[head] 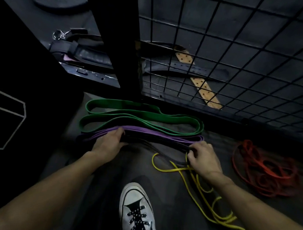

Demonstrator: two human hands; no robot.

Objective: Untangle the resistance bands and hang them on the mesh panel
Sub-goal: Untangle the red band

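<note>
At far left stands a dark panel [17, 109] with pale lines on it, and behind it some straps and a metal clip [58, 35] lie in shadow.

On the floor [110, 174], the green band [140, 119] lies folded in long flat loops, nearest the post [122, 52]. Just in front of it, touching, runs the purple band [146, 132], also laid in long loops. In front of that sits a black band [154, 141], hard to make out in the dim light.

The left hand [109, 141] grips the left part of the black band, fingers curled over its top, fingertips against the purple one. A white shoe [137, 211] points up between the forearms. The right hand [203, 158] pinches the right end of the black band, fingers bent round it; the yellow band [196, 186] trails loose in curls under and beside that wrist. Well apart to the right, the red band [264, 173] lies in a knotted heap.

The mesh panel [236, 57] rises behind, with a belt [192, 70] visible through it. No band hangs on the part of it in view.

By my judgement, the task is at an early to middle stage: green and purple look straightened, black is being sorted, yellow and red seem untouched, and all the hanging is left to do.
</note>
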